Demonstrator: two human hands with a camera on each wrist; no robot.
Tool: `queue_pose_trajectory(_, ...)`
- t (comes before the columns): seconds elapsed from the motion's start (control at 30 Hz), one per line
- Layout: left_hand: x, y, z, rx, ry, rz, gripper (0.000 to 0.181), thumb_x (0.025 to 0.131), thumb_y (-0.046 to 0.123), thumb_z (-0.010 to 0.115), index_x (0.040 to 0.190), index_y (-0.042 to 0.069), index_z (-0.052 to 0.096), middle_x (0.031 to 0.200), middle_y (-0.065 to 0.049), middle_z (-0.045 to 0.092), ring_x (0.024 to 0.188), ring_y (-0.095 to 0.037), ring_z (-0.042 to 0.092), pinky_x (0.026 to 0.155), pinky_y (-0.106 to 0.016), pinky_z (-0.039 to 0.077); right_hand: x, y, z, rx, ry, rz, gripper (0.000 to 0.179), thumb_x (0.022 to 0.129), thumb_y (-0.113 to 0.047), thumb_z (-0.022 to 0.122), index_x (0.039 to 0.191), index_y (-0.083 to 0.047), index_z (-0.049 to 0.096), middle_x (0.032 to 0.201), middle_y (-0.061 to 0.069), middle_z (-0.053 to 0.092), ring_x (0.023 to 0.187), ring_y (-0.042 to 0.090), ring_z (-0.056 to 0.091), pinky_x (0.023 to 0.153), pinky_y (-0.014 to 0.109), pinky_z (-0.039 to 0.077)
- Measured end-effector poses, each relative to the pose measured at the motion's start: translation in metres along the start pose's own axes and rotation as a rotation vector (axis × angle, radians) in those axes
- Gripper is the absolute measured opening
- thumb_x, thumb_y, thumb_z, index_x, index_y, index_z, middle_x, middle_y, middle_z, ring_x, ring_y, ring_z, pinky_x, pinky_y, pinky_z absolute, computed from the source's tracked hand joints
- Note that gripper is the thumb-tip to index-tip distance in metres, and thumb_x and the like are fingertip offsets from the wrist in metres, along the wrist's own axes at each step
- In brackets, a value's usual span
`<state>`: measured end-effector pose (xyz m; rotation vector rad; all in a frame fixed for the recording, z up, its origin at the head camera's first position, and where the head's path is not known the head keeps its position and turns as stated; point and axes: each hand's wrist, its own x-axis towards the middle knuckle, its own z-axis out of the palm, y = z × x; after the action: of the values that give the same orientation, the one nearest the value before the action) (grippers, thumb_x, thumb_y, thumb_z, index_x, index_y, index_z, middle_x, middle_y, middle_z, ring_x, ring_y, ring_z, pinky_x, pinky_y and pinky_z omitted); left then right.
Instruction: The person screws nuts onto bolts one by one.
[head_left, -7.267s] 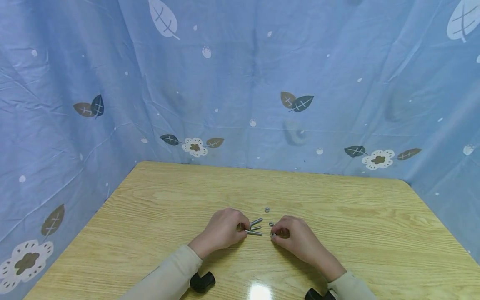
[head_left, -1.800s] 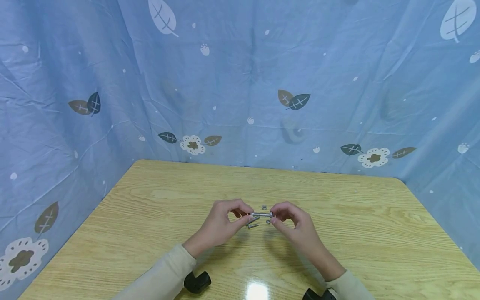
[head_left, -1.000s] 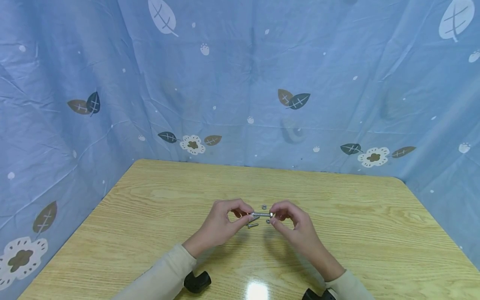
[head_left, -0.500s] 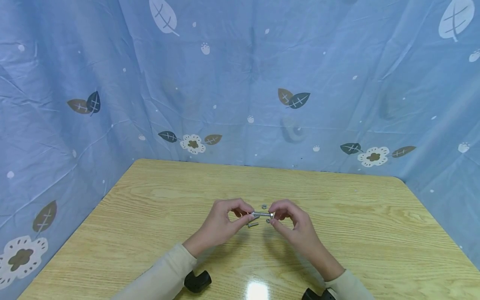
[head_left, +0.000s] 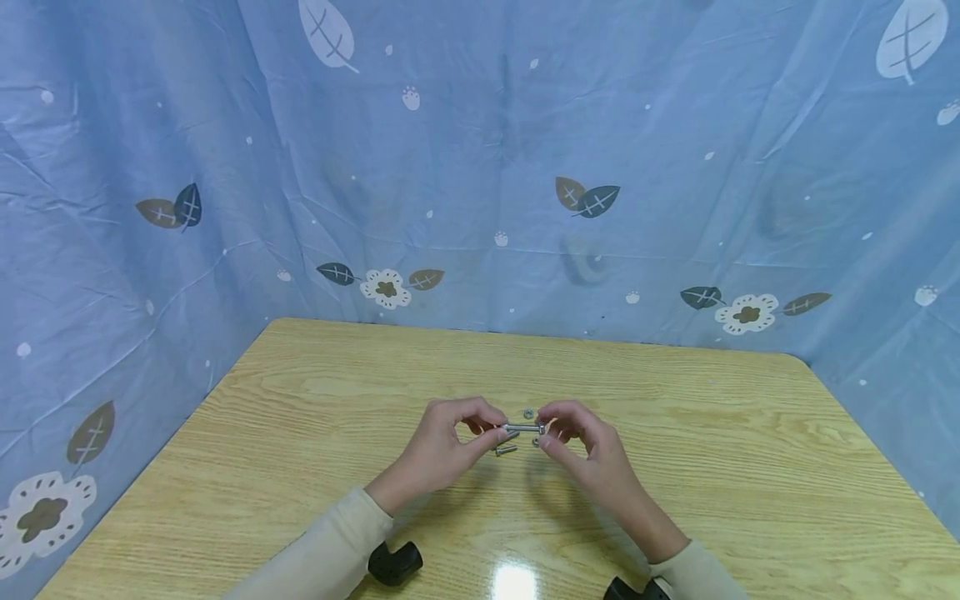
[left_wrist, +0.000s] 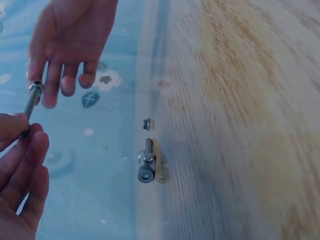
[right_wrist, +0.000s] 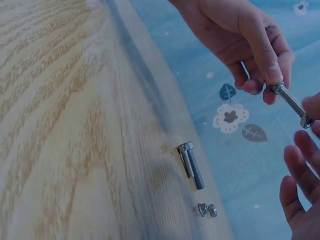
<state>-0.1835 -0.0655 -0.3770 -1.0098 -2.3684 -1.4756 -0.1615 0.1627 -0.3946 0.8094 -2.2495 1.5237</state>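
One bolt [head_left: 522, 428] is held in the air between the two hands, above the wooden table [head_left: 712, 450]. The left hand [head_left: 442, 446] pinches its head end between thumb and fingertips; the right hand [head_left: 581, 450] pinches the other end, where one nut [right_wrist: 306, 121] sits on the thread.

On the table just below the held bolt lie two more bolts [head_left: 506, 446], side by side and touching. Two loose nuts [head_left: 529, 413] lie near the held bolt: one just behind it, one just below its right end. That makes three bolts and three nuts in all.

The head view shows both hands and the whole table, but the small parts blur together. The left wrist view shows the socket head of the lying bolts [left_wrist: 146, 165] and one loose nut [left_wrist: 146, 123] beyond them. The right wrist view shows the thread of the held bolt [right_wrist: 289, 102] and two small nuts [right_wrist: 206, 210] close together on the table.
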Motion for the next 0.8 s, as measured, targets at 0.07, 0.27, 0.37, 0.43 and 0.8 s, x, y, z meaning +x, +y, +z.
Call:
queue_pose_trajectory(0.07,0.0001,-0.0004,0.0001,-0.002,-0.001,-0.001,0.008,0.088,0.014,0.071,0.094,0.019,0.072,0.095,-0.002,0.074,0.078,-0.003,0.064,0.074,-0.025,0.055,0.0006,-0.0003,0.0,-0.008,0.007,-0.021,0.028,0.089,0.0,0.065,0.115,-0.01,0.061,0.106,0.011,0.063,0.086,0.011,0.059,0.075,0.026,0.051)
queue_pose_trajectory(0.27,0.0006,-0.0003,-0.0002,0.006,0.002,0.011,0.006,0.088,0.014,0.071,0.094,0.017,0.072,0.094,0.001,0.074,0.078,-0.002,0.064,0.074,-0.025,0.055,0.0014,0.0023,-0.0003,-0.02,0.021,-0.052,0.025,0.087,0.002,0.067,0.107,-0.012,0.063,0.101,0.004,0.065,0.085,0.011,0.058,0.074,0.026,0.05)
queue_pose_trajectory(0.37,0.001,-0.0003,-0.0001,0.008,0.006,0.02,0.006,0.088,0.014,0.072,0.093,0.017,0.072,0.093,0.005,0.073,0.077,-0.002,0.064,0.073,-0.024,0.055,0.0008,0.0039,-0.0009,-0.018,0.013,-0.009,0.023,0.089,-0.001,0.066,0.106,-0.016,0.064,0.099,0.001,0.067,0.084,0.008,0.058,0.075,0.024,0.05)
queue_pose_trajectory(0.43,0.0012,0.0001,-0.0001,0.005,0.008,0.02,0.007,0.088,0.014,0.072,0.092,0.019,0.072,0.092,0.007,0.073,0.076,-0.002,0.064,0.073,-0.024,0.055,0.0006,0.0043,-0.0011,-0.025,0.008,0.012,0.023,0.09,-0.003,0.066,0.107,-0.018,0.064,0.098,0.001,0.067,0.084,0.008,0.058,0.075,0.024,0.05)
queue_pose_trajectory(0.8,0.0019,0.0,0.0003,-0.006,0.006,0.008,0.006,0.088,0.015,0.071,0.094,0.013,0.072,0.094,0.001,0.074,0.077,-0.003,0.065,0.073,-0.024,0.055,0.0024,0.0044,-0.0027,0.004,-0.008,-0.02,0.026,0.089,0.0,0.066,0.112,-0.01,0.061,0.106,0.006,0.064,0.087,0.01,0.057,0.076,0.024,0.049)
